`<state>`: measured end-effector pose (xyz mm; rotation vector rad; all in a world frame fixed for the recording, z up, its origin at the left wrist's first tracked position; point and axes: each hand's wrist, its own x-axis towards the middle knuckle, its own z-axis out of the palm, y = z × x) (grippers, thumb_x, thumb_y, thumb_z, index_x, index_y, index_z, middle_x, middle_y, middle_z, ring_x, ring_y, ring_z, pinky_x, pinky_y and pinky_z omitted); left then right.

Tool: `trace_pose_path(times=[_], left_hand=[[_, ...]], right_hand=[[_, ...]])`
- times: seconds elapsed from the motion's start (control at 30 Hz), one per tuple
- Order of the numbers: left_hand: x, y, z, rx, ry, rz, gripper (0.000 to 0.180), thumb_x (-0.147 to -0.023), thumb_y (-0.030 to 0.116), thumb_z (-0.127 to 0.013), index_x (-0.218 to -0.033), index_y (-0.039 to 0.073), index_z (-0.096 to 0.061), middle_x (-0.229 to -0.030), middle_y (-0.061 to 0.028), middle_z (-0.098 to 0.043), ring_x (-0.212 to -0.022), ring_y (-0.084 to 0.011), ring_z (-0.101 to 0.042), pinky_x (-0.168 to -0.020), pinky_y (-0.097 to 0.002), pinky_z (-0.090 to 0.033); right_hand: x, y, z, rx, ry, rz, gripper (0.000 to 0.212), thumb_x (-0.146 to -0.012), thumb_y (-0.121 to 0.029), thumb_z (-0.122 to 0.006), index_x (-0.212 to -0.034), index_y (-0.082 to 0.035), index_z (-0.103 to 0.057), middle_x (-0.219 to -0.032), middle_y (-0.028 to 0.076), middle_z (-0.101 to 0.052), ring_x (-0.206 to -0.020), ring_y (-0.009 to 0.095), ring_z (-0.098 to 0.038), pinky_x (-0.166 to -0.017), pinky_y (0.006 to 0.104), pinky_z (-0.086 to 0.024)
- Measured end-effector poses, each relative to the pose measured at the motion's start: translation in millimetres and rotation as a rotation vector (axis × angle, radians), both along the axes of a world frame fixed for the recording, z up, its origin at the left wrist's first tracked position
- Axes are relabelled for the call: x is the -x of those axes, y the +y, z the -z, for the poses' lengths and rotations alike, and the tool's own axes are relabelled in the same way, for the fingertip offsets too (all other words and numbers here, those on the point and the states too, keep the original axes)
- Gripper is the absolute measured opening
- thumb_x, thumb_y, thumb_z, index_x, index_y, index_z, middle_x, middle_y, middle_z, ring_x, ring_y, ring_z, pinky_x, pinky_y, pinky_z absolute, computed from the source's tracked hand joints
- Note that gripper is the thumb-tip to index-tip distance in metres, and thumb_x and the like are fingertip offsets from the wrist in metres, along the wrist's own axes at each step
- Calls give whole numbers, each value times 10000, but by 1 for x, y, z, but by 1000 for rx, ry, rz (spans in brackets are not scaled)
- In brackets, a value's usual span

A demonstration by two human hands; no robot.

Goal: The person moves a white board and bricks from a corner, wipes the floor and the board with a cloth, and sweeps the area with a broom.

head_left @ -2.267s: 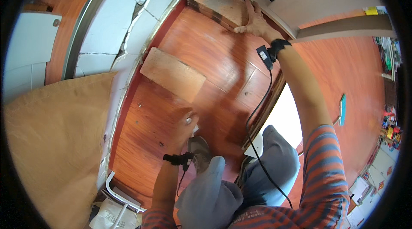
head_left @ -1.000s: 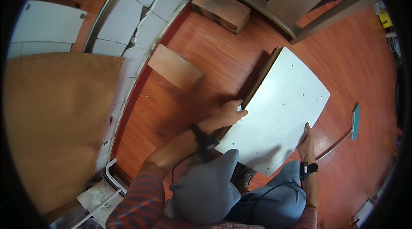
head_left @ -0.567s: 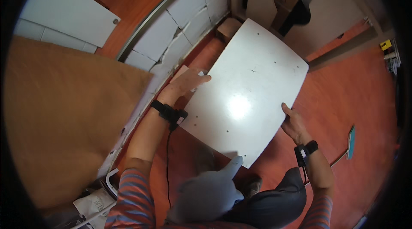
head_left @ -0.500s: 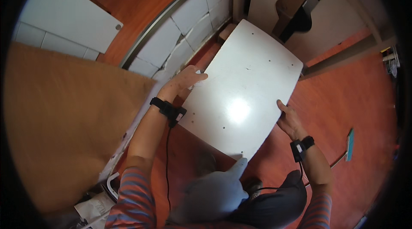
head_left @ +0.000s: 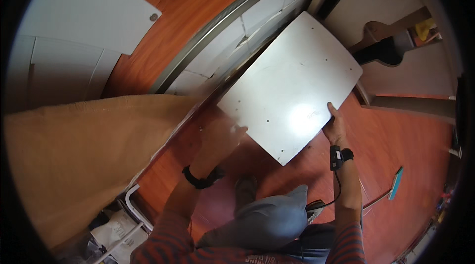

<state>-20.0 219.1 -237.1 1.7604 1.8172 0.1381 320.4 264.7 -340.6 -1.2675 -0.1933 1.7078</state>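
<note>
A white board [head_left: 292, 80] with several small dark holes is tilted over the reddish wood-look floor, its far end by the wall and the wooden frame. My right hand [head_left: 336, 128] is closed on its right edge, thumb on top and the fingers hidden beneath. At the lower left edge is my left hand [head_left: 222, 135], smeared by motion. Its thumb end lies close to the board; whether it touches is unclear, and its fingers do not show clearly.
A brown sheet-covered surface [head_left: 89, 160] fills the left. Behind it runs a low tiled wall [head_left: 213, 61] with a dark metal edge. A wooden frame [head_left: 415, 103] stands at the far right. A teal-headed broom [head_left: 396, 183] lies on the floor at right, and a white bag [head_left: 118, 234] sits lower left.
The board has moved away from me and to the right, toward the wall and frame. My left hand has slid from its left side to its lower left edge; my right hand stays on the right edge.
</note>
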Motion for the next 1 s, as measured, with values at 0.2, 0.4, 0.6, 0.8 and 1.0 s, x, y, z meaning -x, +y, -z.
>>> trace_pose_path(times=[0.2,0.4,0.6,0.8,1.0], left_hand=[[27,-43,85,488,-932,-618,403,-930,372,-506,-630,105,-472,-564,51,-411,-481,-61,-376,-463,-224,-299],[7,-40,124,259,-816,-666,215,-902,250,-566,-956,42,-579,-714,12,-541,-547,-83,-470,-469,-250,-363],[24,-28,105,261,-761,-735,282,-875,257,-583,-1056,41,-575,-908,-23,-596,-752,-125,-552,-560,-294,-439],[23,-14,103,389,-760,-792,271,-874,321,-580,-1002,82,-584,-880,-16,-577,-736,-135,-536,-575,-294,-438],[22,-3,101,443,-702,-871,275,-887,379,-578,-927,108,-579,-801,0,-571,-688,-136,-541,-559,-308,-448]], right_hand=[[16,1,13,22,76,12,534,-820,-239,-669,-1251,1,-464,-1214,127,-535,-1135,281,-496,-980,413,-407],[23,0,-1,-97,-20,32,579,-798,-223,-689,-1273,3,-444,-1258,141,-508,-1165,284,-471,-1022,404,-362],[39,-1,0,-40,54,31,602,-786,-226,-702,-1276,7,-441,-1298,153,-475,-1195,296,-431,-1045,413,-324],[42,-9,5,-50,153,67,578,-813,-218,-678,-1263,45,-428,-1230,171,-513,-1142,287,-484,-972,383,-409],[29,0,33,-79,73,-50,551,-822,-247,-672,-1269,-6,-458,-1216,122,-545,-1125,226,-519,-963,351,-423]])
